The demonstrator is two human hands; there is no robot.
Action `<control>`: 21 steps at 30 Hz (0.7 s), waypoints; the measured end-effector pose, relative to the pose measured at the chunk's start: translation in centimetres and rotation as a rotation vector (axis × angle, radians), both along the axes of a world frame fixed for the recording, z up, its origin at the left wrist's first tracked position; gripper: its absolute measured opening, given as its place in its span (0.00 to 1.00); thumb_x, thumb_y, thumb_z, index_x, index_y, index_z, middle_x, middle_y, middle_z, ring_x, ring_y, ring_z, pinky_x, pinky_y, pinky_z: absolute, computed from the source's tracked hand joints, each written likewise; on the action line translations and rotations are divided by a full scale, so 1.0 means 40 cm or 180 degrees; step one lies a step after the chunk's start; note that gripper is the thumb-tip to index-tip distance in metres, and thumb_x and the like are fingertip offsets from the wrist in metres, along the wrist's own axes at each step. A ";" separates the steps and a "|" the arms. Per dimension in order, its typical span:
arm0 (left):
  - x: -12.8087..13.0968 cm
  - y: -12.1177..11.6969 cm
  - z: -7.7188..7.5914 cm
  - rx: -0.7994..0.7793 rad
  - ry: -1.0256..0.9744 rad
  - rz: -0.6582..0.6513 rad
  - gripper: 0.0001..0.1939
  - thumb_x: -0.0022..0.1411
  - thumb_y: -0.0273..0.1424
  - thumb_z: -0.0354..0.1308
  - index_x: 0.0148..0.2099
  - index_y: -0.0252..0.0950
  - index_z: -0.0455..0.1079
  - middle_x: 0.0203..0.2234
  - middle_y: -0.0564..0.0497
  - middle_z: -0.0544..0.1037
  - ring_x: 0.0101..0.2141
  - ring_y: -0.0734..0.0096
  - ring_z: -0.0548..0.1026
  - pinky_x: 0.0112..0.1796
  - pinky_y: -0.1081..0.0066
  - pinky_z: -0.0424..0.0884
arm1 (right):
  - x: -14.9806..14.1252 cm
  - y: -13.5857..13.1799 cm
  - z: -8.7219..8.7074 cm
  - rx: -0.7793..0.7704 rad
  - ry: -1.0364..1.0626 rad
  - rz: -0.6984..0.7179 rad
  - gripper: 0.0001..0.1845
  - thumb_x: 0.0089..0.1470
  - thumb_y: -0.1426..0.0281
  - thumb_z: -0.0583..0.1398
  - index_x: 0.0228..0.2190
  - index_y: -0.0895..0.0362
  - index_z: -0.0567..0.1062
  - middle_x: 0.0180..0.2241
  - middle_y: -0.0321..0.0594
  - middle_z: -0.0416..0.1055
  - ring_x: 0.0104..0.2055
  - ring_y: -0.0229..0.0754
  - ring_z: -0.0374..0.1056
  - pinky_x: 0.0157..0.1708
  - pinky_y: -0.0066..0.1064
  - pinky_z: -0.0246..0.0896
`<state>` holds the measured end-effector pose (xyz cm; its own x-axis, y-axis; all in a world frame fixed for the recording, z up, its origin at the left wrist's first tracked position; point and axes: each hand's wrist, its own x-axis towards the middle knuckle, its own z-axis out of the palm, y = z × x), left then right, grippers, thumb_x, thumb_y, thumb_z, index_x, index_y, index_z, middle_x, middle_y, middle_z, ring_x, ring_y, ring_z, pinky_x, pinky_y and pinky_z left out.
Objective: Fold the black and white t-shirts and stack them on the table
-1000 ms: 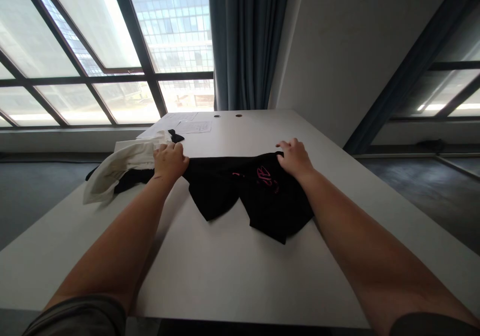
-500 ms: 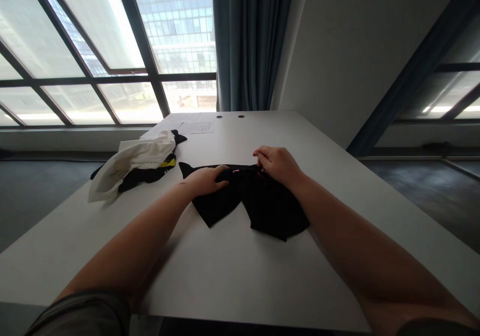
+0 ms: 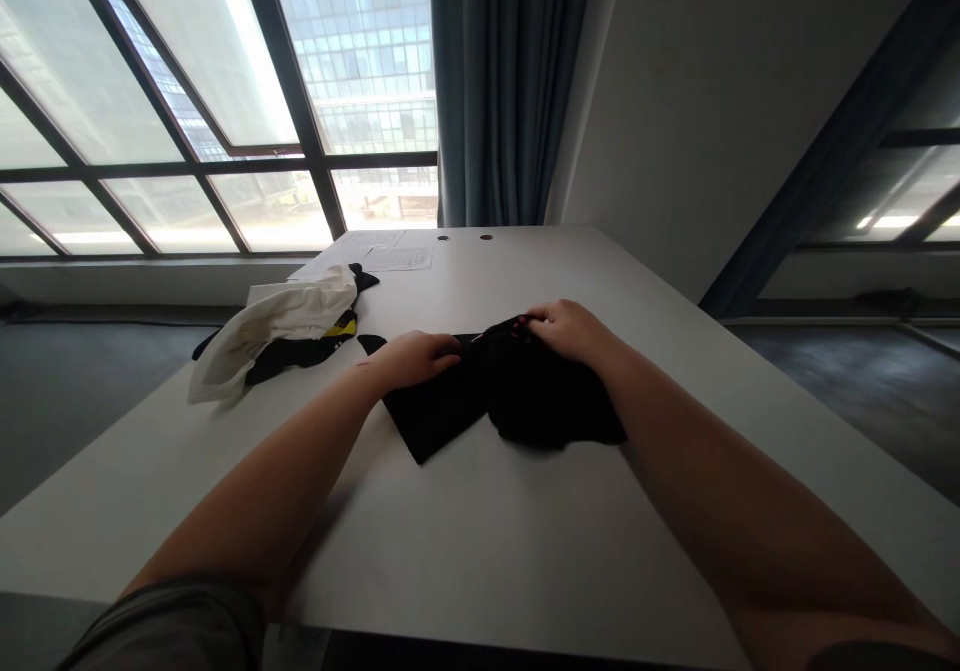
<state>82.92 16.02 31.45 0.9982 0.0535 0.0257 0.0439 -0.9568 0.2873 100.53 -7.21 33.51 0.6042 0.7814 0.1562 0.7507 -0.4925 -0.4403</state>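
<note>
A pair of black shorts [image 3: 555, 391] lies across the middle of the white table [image 3: 480, 551], its two legs pointing toward me. Small pink marks show near the waistband. At the left part of the waist, my left hand [image 3: 416, 359] is closed on the cloth, thumb and fingers pinching it. My right hand [image 3: 570, 331] grips the waistband on the other side and holds that part raised a little, so the right leg bunches. The fingertips of the right hand are partly hidden by the fabric.
A heap of clothes lies at the table's left edge: a white garment [image 3: 277, 321] over a black and yellow one [image 3: 300, 353]. Printed papers [image 3: 397, 258] rest farther back, near two round holes in the tabletop. Beyond are windows and a blue curtain [image 3: 502, 91].
My right hand has moved slightly right and lifted its side of the waistband. The right leg of the shorts has pulled up and bunched. My left hand stays at nearly the same spot.
</note>
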 end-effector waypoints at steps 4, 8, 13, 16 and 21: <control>-0.009 -0.010 0.004 -0.0466 -0.0240 -0.0179 0.43 0.60 0.51 0.66 0.73 0.45 0.61 0.52 0.45 0.81 0.47 0.49 0.81 0.47 0.58 0.75 | -0.079 0.001 0.044 0.1859 0.0843 0.0379 0.16 0.61 0.61 0.60 0.43 0.52 0.85 0.41 0.39 0.82 0.47 0.49 0.77 0.51 0.38 0.68; -0.013 -0.038 0.006 -0.1025 -0.0576 -0.0457 0.47 0.59 0.50 0.69 0.75 0.44 0.55 0.66 0.40 0.70 0.60 0.45 0.74 0.58 0.52 0.71 | -0.141 0.019 0.070 0.2654 0.2154 0.0673 0.20 0.58 0.53 0.64 0.45 0.53 0.82 0.38 0.41 0.81 0.44 0.50 0.77 0.47 0.43 0.74; 0.000 -0.065 -0.014 -0.2410 -0.0721 -0.0684 0.28 0.67 0.44 0.63 0.65 0.42 0.67 0.57 0.45 0.78 0.57 0.50 0.76 0.58 0.52 0.73 | -0.150 0.021 0.091 0.2525 0.3090 0.0674 0.25 0.60 0.49 0.60 0.45 0.56 0.78 0.36 0.48 0.79 0.44 0.57 0.77 0.44 0.50 0.77; 0.010 -0.067 -0.036 -0.2788 -0.1027 -0.0587 0.22 0.63 0.38 0.64 0.58 0.40 0.73 0.50 0.48 0.82 0.52 0.52 0.78 0.55 0.54 0.74 | -0.147 0.018 0.092 0.2589 0.3181 0.0657 0.21 0.59 0.54 0.59 0.46 0.55 0.76 0.39 0.49 0.79 0.47 0.57 0.76 0.46 0.51 0.78; 0.029 -0.007 -0.017 -0.2783 -0.2155 0.0293 0.12 0.65 0.37 0.59 0.48 0.39 0.72 0.38 0.53 0.80 0.40 0.62 0.78 0.44 0.62 0.76 | -0.125 0.007 0.088 0.2689 0.3052 0.0531 0.19 0.55 0.63 0.62 0.49 0.48 0.71 0.53 0.44 0.75 0.54 0.53 0.75 0.52 0.50 0.76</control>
